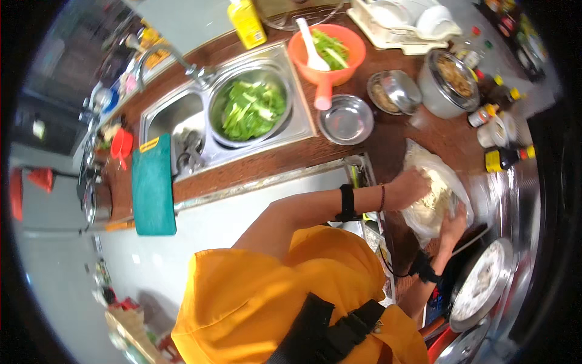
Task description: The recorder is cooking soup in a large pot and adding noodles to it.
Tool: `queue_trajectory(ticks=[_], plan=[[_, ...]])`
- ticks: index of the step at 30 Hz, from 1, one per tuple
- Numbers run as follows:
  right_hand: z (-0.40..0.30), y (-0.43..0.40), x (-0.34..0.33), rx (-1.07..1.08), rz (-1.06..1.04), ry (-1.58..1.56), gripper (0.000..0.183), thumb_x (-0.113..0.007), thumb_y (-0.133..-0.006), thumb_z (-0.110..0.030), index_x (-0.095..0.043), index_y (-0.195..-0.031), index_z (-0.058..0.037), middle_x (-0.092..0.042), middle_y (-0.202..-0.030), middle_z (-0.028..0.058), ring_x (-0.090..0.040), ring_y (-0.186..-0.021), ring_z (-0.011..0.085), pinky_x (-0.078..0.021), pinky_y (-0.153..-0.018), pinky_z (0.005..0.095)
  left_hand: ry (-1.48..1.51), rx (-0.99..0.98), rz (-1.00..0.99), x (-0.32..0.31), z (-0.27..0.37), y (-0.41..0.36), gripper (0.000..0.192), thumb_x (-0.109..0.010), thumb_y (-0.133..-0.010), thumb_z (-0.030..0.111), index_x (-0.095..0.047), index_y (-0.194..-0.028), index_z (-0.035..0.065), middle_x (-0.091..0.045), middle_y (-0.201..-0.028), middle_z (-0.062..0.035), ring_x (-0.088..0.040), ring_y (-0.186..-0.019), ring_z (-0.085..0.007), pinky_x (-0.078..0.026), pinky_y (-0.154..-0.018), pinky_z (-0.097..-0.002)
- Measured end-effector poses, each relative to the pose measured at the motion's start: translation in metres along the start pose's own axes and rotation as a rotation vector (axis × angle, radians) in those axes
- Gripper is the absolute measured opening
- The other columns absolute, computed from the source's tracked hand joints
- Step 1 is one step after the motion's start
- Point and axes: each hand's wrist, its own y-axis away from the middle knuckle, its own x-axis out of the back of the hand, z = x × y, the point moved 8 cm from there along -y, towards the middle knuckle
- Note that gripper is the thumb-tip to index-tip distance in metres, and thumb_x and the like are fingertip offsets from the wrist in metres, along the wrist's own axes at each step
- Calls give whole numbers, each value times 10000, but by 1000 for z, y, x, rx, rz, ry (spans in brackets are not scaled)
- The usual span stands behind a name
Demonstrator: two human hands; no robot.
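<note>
A clear plastic bag [458, 185] lies spread on the brown counter at the right, with pale, noodle-like strands [437, 189] inside. My left hand [411, 187] reaches into the bag's mouth from the left, its curled fingers at the strands; what they grip is hidden. On the lower right side, my right hand [453, 226] holds the edge of the bag, thumb towards the strands. Something shiny shows beside its fingertips, too blurred to name. Behind the bag stand an empty steel bowl [346, 119] and a steel pot [448, 91] with brown food in it.
A steel basin of leafy greens [254, 111] sits in the double sink [177, 109]. An orange colander [350, 43] holds greens and a white spoon. A green cutting board [153, 186] overhangs the counter. Sauce bottles [500, 159] line the right; a lidded pan [484, 282] is at the lower right.
</note>
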Motion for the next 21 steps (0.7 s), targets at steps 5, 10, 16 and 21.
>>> queue_trajectory(ticks=[5, 10, 16, 21], plan=[[-65, 6, 31, -52, 94, -258, 229, -556, -840, -125, -608, -1009, 19, -603, -902, 158, -591, -807, 239, -471, -688, 322, 240, -97, 321, 93, 30, 25, 173, -559, -672, 57, -540, -843, 36, -555, -929, -99, -546, -792, -258, -462, -694, -355], [-116, 19, 36, 49, 180, -408, 195, -529, -864, -100, -611, -972, 39, -563, -838, 126, -539, -776, 222, -435, -663, 310, -3, 669, 719, 183, -66, 170, 102, -567, -752, 15, -586, -851, 27, -611, -908, -101, -596, -836, -225, -486, -686, -324], [-177, 24, 17, 136, 70, -548, 152, -529, -851, -33, -617, -953, 40, -524, -719, 83, -485, -638, 165, -396, -568, 276, -825, 1320, 606, 279, -126, 400, 221, -600, -754, 89, -529, -946, 6, -542, -883, -166, -538, -807, -304, -462, -667, -389], [-189, 25, -9, 135, -15, -601, 146, -524, -837, 5, -621, -941, 38, -534, -708, 80, -484, -610, 153, -392, -542, 258, -908, 1897, -31, 267, -192, 514, 331, -535, -763, 225, -506, -1025, 26, -553, -999, -173, -536, -964, -330, -468, -773, -431]])
